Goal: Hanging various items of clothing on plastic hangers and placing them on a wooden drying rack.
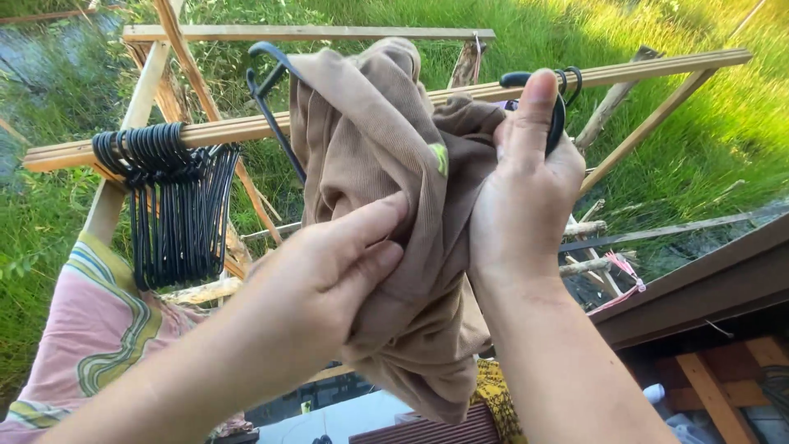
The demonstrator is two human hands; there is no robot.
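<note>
Hangers (168, 205) on rail (246, 127), left of garment (386, 164)

Two hands in view: left hand (329, 271) and right hand (526, 189). One tan garment (386, 164) between them. One black hanger (275, 107) inside that garment, above the left hand. One bundle of black hangers (173, 205) hung well left of the left hand; individual count cannot be made out. One pink patterned cloth (90, 329) below that bundle. One wooden rail frame (641, 70) behind both hands.
</note>
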